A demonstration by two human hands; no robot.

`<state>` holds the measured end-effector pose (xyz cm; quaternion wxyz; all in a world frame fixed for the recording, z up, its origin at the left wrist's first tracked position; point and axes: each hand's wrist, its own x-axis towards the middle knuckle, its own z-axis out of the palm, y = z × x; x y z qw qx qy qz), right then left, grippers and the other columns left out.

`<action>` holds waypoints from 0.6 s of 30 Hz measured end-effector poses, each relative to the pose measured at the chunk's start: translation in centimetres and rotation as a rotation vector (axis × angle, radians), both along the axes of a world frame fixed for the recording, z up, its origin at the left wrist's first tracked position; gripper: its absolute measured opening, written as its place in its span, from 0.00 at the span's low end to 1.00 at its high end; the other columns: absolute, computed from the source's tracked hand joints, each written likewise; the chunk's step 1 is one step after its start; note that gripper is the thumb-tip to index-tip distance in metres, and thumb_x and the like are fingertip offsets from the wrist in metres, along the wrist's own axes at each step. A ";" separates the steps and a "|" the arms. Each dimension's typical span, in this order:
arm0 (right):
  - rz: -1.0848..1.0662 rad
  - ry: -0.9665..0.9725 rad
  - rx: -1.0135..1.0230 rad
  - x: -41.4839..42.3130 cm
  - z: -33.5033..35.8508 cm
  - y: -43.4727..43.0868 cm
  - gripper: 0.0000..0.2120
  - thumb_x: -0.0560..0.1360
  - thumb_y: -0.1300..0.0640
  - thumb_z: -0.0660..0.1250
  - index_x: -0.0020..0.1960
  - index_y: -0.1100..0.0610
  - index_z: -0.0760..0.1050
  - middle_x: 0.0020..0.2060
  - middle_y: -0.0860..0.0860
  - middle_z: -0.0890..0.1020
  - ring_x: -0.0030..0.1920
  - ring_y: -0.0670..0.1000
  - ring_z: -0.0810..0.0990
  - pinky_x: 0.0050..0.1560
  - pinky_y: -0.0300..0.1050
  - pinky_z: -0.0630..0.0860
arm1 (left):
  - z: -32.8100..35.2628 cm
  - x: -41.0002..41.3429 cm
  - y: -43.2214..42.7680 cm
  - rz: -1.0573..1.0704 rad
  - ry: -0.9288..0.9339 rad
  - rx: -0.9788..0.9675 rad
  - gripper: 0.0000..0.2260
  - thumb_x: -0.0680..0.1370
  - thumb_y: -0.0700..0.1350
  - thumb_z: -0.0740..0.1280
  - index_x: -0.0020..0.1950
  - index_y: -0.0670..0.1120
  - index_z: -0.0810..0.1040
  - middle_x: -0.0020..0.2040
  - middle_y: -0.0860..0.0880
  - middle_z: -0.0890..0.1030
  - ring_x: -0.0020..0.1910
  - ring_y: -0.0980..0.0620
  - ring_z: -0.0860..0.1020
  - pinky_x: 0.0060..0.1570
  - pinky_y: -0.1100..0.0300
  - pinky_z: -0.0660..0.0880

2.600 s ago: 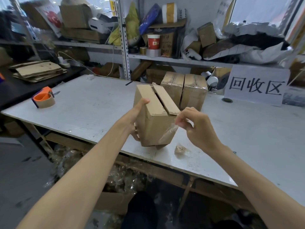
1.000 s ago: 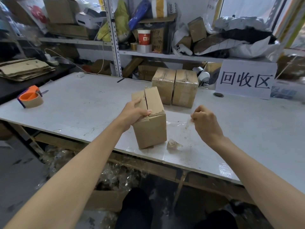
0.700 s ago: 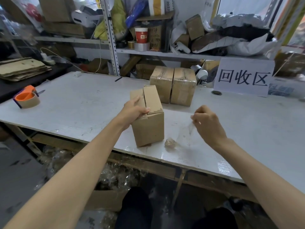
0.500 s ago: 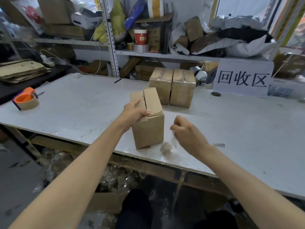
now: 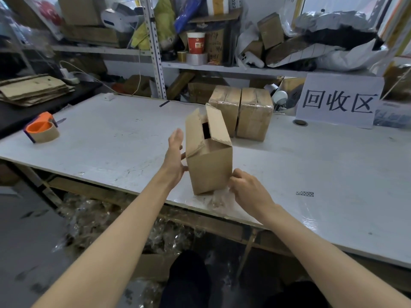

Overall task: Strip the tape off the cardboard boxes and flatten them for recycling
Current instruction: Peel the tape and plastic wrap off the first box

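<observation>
The cardboard box (image 5: 209, 161) stands near the front edge of the white table (image 5: 111, 138), between the two hands and tipped a little off square. It is plain brown and taller than it is wide. Its two top flaps are raised slightly and parted, so a dark slot shows between them, and the nearer flap is crinkled along its fold. The near face is smooth and unmarked. The left hand (image 5: 175, 155) lies flat against the box's left side, fingers straight and together, palm towards the cardboard. The right hand (image 5: 245, 185) sits at the box's lower right corner with its fingers curled. It is just above a wad of crumpled clear tape (image 5: 219, 202) that lies on the table against the foot of the box. I cannot tell whether those fingers pinch the tape, the box edge or nothing. Behind the box, two taped boxes (image 5: 254, 117) stand side by side and touching, their tops glossy with clear tape. An orange tape dispenser (image 5: 42, 128) rests well off to the left on the table. A stack of flattened cardboard (image 5: 33, 88) lies on the dark surface beyond it. A white sign (image 5: 338, 101) with black characters stands at the back right.
</observation>
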<state>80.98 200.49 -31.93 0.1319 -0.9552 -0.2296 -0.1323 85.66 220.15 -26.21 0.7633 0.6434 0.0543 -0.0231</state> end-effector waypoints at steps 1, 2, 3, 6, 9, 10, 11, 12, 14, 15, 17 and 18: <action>-0.002 -0.001 0.024 0.0 0.0 0.0 0.08 0.76 0.68 0.61 0.46 0.65 0.79 0.48 0.57 0.77 0.44 0.57 0.76 0.45 0.48 0.74 | -0.5 -0.4 0.1 0.087 0.005 -0.002 0.24 0.83 0.60 0.53 0.74 0.49 0.64 0.68 0.46 0.71 0.66 0.46 0.73 0.63 0.44 0.72; -0.004 0.000 0.047 0.0 0.1 -0.1 0.08 0.76 0.69 0.61 0.45 0.66 0.79 0.47 0.57 0.77 0.44 0.57 0.76 0.45 0.49 0.74 | -1.0 -1.1 0.0 0.199 -0.004 0.035 0.19 0.84 0.57 0.55 0.68 0.46 0.69 0.61 0.46 0.74 0.61 0.47 0.74 0.60 0.46 0.73; -0.010 0.004 0.070 -0.1 0.1 -0.1 0.08 0.75 0.69 0.61 0.45 0.67 0.79 0.47 0.58 0.77 0.43 0.58 0.76 0.45 0.50 0.74 | -1.7 -1.9 -0.2 0.334 -0.024 0.088 0.13 0.83 0.53 0.57 0.59 0.45 0.73 0.52 0.47 0.76 0.53 0.47 0.75 0.54 0.50 0.74; -0.043 0.002 0.157 -0.1 0.3 -0.3 0.07 0.76 0.69 0.62 0.43 0.68 0.79 0.45 0.59 0.77 0.41 0.59 0.77 0.44 0.51 0.75 | -4.5 -5.5 -0.8 0.506 -0.092 0.463 0.09 0.80 0.46 0.60 0.41 0.48 0.74 0.36 0.52 0.76 0.37 0.51 0.75 0.35 0.58 0.68; -0.092 -0.022 0.216 0.0 0.6 -0.5 0.07 0.76 0.67 0.63 0.43 0.67 0.80 0.45 0.58 0.78 0.40 0.58 0.77 0.42 0.47 0.74 | -6.8 -7.9 -2.0 0.078 -0.125 0.788 0.05 0.76 0.49 0.68 0.41 0.51 0.80 0.36 0.57 0.81 0.38 0.60 0.79 0.33 0.67 0.70; -0.111 -0.023 0.229 0.0 0.6 -0.6 0.07 0.76 0.67 0.63 0.44 0.67 0.80 0.45 0.57 0.78 0.40 0.57 0.77 0.42 0.46 0.73 | -7.0 -8.2 -2.6 -0.040 -0.132 0.811 0.04 0.75 0.50 0.71 0.44 0.50 0.82 0.38 0.58 0.82 0.39 0.61 0.79 0.36 0.72 0.72; -0.135 -0.023 0.239 0.1 0.7 -0.7 0.07 0.76 0.67 0.64 0.44 0.66 0.80 0.45 0.57 0.78 0.41 0.56 0.77 0.42 0.45 0.73 | -7.1 -8.2 -3.2 -0.108 -0.140 0.815 0.07 0.74 0.50 0.73 0.48 0.48 0.83 0.40 0.56 0.82 0.40 0.61 0.80 0.39 0.73 0.73; -0.155 -0.024 0.250 0.1 0.8 -0.8 0.07 0.76 0.67 0.64 0.43 0.66 0.81 0.45 0.56 0.78 0.41 0.56 0.77 0.42 0.43 0.72 | -7.0 -8.0 -3.8 -0.140 -0.144 0.805 0.09 0.73 0.49 0.75 0.51 0.46 0.83 0.42 0.54 0.83 0.40 0.60 0.80 0.42 0.72 0.75; -0.185 -0.027 0.297 0.1 1.0 -1.2 0.07 0.75 0.67 0.65 0.43 0.65 0.81 0.44 0.55 0.79 0.41 0.54 0.77 0.42 0.41 0.71 | -6.4 -7.4 -5.2 -0.158 -0.138 0.771 0.11 0.73 0.45 0.76 0.54 0.44 0.83 0.44 0.52 0.83 0.42 0.58 0.80 0.47 0.68 0.77; -0.201 -0.013 0.334 0.0 1.2 -1.5 0.08 0.75 0.66 0.65 0.42 0.65 0.82 0.43 0.55 0.79 0.41 0.54 0.77 0.43 0.41 0.72 | -5.9 -7.1 -5.8 -0.147 -0.136 0.740 0.10 0.73 0.44 0.76 0.53 0.44 0.83 0.45 0.52 0.83 0.43 0.57 0.81 0.48 0.68 0.78; -0.237 0.066 0.408 -0.2 1.6 -2.1 0.12 0.77 0.61 0.64 0.41 0.64 0.82 0.40 0.56 0.82 0.40 0.53 0.79 0.43 0.44 0.74 | -5.0 -6.3 -6.9 -0.079 -0.146 0.645 0.06 0.74 0.42 0.75 0.49 0.46 0.84 0.43 0.54 0.83 0.45 0.58 0.81 0.45 0.71 0.75; -0.241 0.119 0.443 -0.3 1.8 -2.4 0.14 0.78 0.59 0.63 0.40 0.64 0.83 0.38 0.56 0.83 0.39 0.52 0.79 0.41 0.43 0.75 | -4.5 -5.8 -7.6 -0.055 -0.159 0.621 0.04 0.74 0.41 0.75 0.47 0.47 0.84 0.41 0.56 0.83 0.43 0.59 0.81 0.42 0.74 0.73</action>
